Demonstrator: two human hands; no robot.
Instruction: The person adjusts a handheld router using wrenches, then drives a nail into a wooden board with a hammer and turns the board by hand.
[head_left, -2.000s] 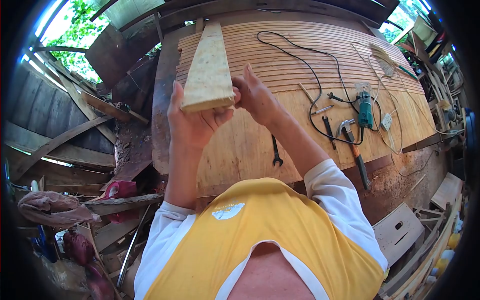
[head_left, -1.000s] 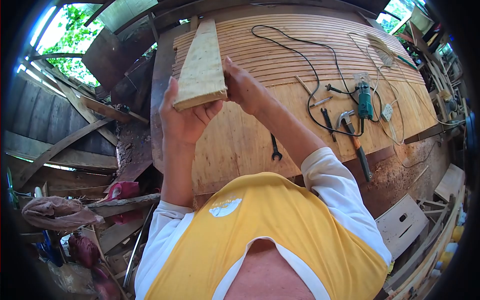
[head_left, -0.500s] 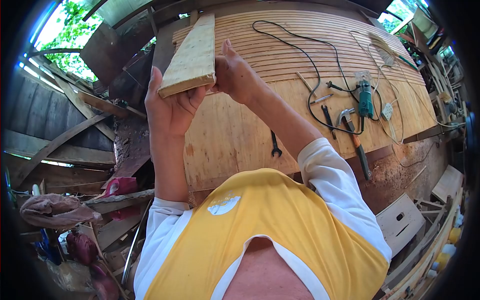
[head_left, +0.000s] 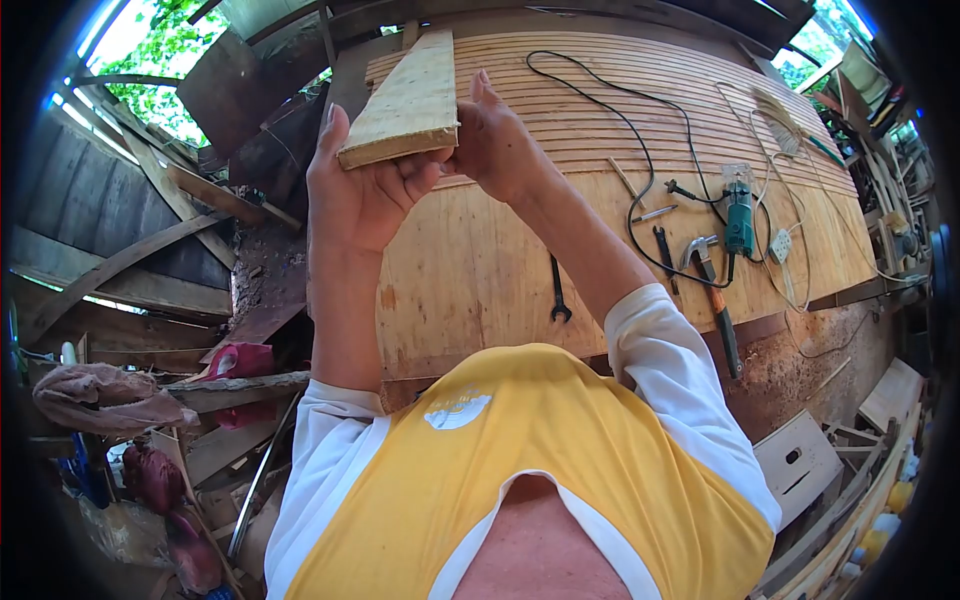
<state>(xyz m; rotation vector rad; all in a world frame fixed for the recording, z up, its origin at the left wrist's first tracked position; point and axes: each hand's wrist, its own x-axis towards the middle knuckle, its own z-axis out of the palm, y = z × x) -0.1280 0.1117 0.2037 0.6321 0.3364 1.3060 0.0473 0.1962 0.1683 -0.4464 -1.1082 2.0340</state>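
Note:
A pale wooden board (head_left: 408, 100) is held up above the worktable, its near end toward me and its far end pointing away. My left hand (head_left: 362, 195) grips it from below at the near end, thumb up along the left edge and fingers curled underneath. On the right edge, my right hand (head_left: 490, 145) holds the board with its fingers closed against the side and underside; part of those fingers is hidden. Below, on the table, lies a dark open-ended wrench (head_left: 559, 290).
The plywood worktable (head_left: 460, 260) has a slatted panel (head_left: 640, 90) at its far side. To the right lie a claw hammer (head_left: 718, 305), a green power tool (head_left: 738, 220) with a black cord, a dark wrench (head_left: 664, 255), a pencil-like stick (head_left: 622, 175) and a white socket block (head_left: 780, 245).
The board and both hands appear slightly further right in the view, but the table and tools have shifted similarly, as the camera has turned a little. The grip looks the same.

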